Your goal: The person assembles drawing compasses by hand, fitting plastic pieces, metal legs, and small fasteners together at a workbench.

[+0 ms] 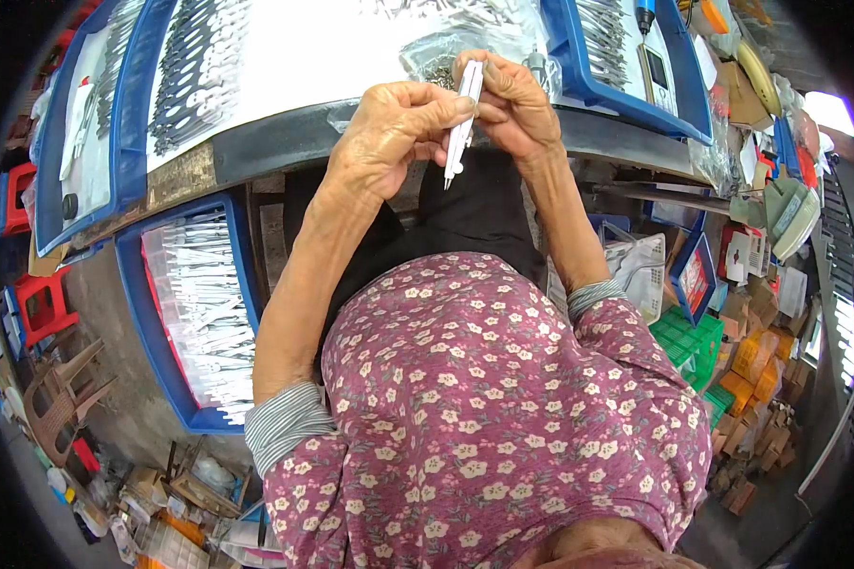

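A slim white drawing compass [458, 142] hangs point down over my lap, just off the table edge. My left hand [380, 137] pinches it from the left between thumb and fingertips. On its other side, my right hand [524, 106] is closed around the upper end, and those fingers partly hide it. Two thin legs and a small knob show near the lower tip. Behind the hands, a clear plastic bag [436, 45] with small metal parts lies on the white work surface [304, 57].
On the table, blue trays hold dark and silver parts [199, 81] at left and more parts [600, 43] at right, near a blue-handled screwdriver [645, 17]. Below left stands a blue tray [142, 313] of white compass pieces. A green crate [693, 346] is at right.
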The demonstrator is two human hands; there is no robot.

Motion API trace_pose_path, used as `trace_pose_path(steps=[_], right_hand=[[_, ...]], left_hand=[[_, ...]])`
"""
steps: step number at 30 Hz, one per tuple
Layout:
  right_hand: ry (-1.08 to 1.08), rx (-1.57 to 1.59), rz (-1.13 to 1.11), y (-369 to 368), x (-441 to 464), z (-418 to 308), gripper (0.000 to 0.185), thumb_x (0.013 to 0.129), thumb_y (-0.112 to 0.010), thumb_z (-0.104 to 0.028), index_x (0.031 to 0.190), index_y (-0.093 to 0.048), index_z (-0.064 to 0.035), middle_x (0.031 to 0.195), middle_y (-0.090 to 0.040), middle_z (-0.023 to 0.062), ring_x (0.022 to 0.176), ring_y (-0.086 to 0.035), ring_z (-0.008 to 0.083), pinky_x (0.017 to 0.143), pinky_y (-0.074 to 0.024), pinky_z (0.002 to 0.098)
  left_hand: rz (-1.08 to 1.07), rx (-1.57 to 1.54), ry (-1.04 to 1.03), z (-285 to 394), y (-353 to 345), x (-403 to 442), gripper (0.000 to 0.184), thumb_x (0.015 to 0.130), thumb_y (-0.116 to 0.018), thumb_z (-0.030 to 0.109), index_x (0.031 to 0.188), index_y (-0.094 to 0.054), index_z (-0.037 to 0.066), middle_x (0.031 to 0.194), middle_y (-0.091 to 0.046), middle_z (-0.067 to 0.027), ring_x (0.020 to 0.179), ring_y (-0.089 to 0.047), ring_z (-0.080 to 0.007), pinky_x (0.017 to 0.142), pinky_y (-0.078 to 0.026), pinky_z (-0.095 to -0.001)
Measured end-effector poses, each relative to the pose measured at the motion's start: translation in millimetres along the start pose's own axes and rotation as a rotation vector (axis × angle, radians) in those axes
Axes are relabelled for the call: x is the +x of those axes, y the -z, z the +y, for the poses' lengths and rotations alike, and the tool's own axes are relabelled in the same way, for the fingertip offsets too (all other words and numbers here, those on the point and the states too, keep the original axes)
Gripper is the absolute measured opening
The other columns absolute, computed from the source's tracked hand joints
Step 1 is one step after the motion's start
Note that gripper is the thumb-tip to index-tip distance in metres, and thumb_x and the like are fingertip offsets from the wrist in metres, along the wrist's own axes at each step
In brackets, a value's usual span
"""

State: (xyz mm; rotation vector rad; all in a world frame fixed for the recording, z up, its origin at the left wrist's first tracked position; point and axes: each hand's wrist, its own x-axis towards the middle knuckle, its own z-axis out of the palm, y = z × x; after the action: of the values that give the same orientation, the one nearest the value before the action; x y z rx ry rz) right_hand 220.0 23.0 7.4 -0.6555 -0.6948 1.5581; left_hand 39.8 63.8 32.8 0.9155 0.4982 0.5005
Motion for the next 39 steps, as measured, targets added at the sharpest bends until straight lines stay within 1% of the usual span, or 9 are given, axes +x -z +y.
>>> trace_pose_path(steps=[12,21,24,28,30,33,36,37,39], right_hand=[[0.087,-0.179,0.098,-16.4,-5.6,-2.3,0.025,0.087,-0.057,-0.016,0.101,-0.057,0.0046,0.066,-0.048,-0.0041,0.048,-0.03,0.0015,0.042,-0.022,0.0148],[0.235,-0.365,0.236,-52.0,-14.8,2.7,0.014,0.086,-0.057,-0.009,0.093,-0.058,0.0039,0.071,-0.056,0.0008,0.051,-0.039,0.0004,0.043,-0.0286,0.0138],[0.251,-0.359,0.245,-51.7,-14.1,4.3,0.015,0.086,-0.058,-0.009,0.093,-0.059,0.0038,0.07,-0.056,0.0007,0.051,-0.039,0.0007,0.043,-0.0287,0.014],[0.185,-0.414,0.215,-47.5,-10.3,-4.2,0.015,0.085,-0.059,-0.01,0.092,-0.06,0.0034,0.069,-0.055,0.0003,0.05,-0.04,0.0014,0.042,-0.0281,0.0151],[0.14,-0.551,0.166,-39.5,-6.5,-18.5,0.016,0.084,-0.059,-0.012,0.092,-0.06,0.0027,0.068,-0.054,-0.0004,0.052,-0.041,0.0024,0.044,-0.0307,0.0165],[0.256,-0.996,0.271,-31.8,13.0,-39.0,0.013,0.083,-0.058,-0.009,0.09,-0.061,0.0012,0.07,-0.056,0.0018,0.055,-0.047,0.0067,0.046,-0.035,0.0203],[0.603,-1.59,0.33,-0.8,43.9,-43.8,0.012,0.08,-0.056,-0.006,0.09,-0.061,-0.0005,0.075,-0.059,0.0082,0.063,-0.056,0.0184,0.053,-0.0423,0.0283],[0.748,-1.787,0.32,6.5,52.1,-42.5,0.013,0.079,-0.056,-0.006,0.09,-0.061,-0.001,0.077,-0.06,0.0108,0.066,-0.059,0.0234,0.056,-0.0452,0.0316],[0.582,-2.018,0.333,11.5,60.3,-40.8,0.014,0.078,-0.055,-0.005,0.091,-0.06,-0.0021,0.082,-0.06,0.014,0.073,-0.059,0.031,0.064,-0.0469,0.0362]], left_hand=[[0.013,0.181,-0.022,5.3,0.0,-3.8,0.016,0.083,-0.062,0.017,0.084,-0.061,0.002,0.068,-0.059,-0.001,0.056,-0.05,-0.0052,0.052,-0.039,-0.0186],[0.38,0.454,-0.344,1.5,-33.3,-9.1,0.014,0.081,-0.059,0.007,0.087,-0.055,-0.005,0.065,-0.058,-0.0077,0.059,-0.055,-0.0111,0.05,-0.043,-0.0265],[0.41,0.575,-0.471,-7.3,-29.3,-3.8,0.011,0.085,-0.057,0.007,0.089,-0.055,-0.003,0.069,-0.058,-0.0014,0.058,-0.051,-0.0061,0.052,-0.04,-0.0199],[0.416,0.762,-0.548,-3.6,-26.2,-5.1,0.008,0.084,-0.055,0.004,0.088,-0.054,-0.003,0.067,-0.059,-0.0062,0.058,-0.052,-0.0109,0.053,-0.041,-0.0249],[0.42,0.867,-0.598,-0.7,-24.4,-5.9,0.007,0.084,-0.054,0.003,0.087,-0.054,-0.003,0.066,-0.059,-0.0098,0.057,-0.053,-0.0137,0.053,-0.042,-0.0271],[0.373,0.941,-0.587,1.8,-21.8,-10.4,0.011,0.081,-0.056,0.003,0.089,-0.051,-0.004,0.071,-0.057,-0.022,0.066,-0.058,-0.0381,0.056,-0.044,-0.0404],[0.363,0.965,-0.636,-2.5,-17.6,-10.6,0.011,0.08,-0.056,0.001,0.088,-0.051,-0.003,0.072,-0.057,-0.0223,0.065,-0.057,-0.0385,0.057,-0.044,-0.0412],[0.368,0.973,-0.651,-3.4,-16.2,-10.5,0.009,0.081,-0.056,0.001,0.088,-0.052,-0.003,0.07,-0.057,-0.0197,0.061,-0.056,-0.0322,0.055,-0.043,-0.0374],[0.378,0.99,-0.676,-4.2,-14.5,-10.6,0.006,0.082,-0.055,0.001,0.086,-0.052,-0.003,0.066,-0.057,-0.0147,0.054,-0.052,-0.0198,0.052,-0.041,-0.0297]])
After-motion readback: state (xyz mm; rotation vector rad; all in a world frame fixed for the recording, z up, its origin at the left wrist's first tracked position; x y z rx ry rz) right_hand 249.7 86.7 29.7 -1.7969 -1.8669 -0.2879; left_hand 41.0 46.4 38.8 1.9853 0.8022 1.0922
